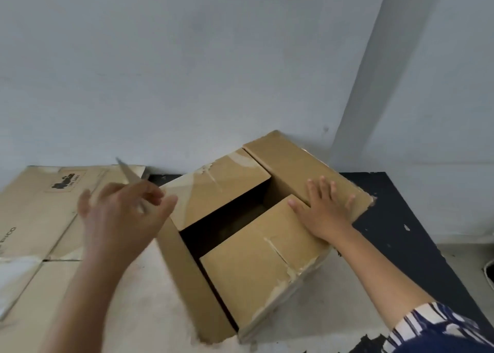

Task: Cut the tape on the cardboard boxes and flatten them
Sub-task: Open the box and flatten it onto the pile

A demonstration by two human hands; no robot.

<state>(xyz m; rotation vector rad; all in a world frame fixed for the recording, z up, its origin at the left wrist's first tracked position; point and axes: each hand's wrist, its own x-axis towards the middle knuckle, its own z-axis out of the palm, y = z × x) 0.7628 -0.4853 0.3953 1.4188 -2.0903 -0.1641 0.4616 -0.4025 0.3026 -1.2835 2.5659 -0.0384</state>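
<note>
Head view, box: open cardboard box [256, 245] on the bench [395, 219], near its far edge against the wall [213, 58]; top flaps partly folded, dark interior visible between them; torn tape remnants [280, 286] along the near-right flap edge.
Head view, right hand: right hand [323, 211] laid flat with fingers spread on the right side of the box top, across the seam between the near flap and the far-right flap; it grasps nothing.
Head view, left hand: left hand [125, 211] raised above the bench left of the box, motion-blurred; thumb and fingers pinch a blade [131, 176] that points up and toward the far edge.
Head view, flattened cardboard: flattened cardboard [40, 205] lies at the bench's left side, bearing a small dark printed logo.
Head view, sleeve: striped sleeve [438, 328] at the lower right.
</note>
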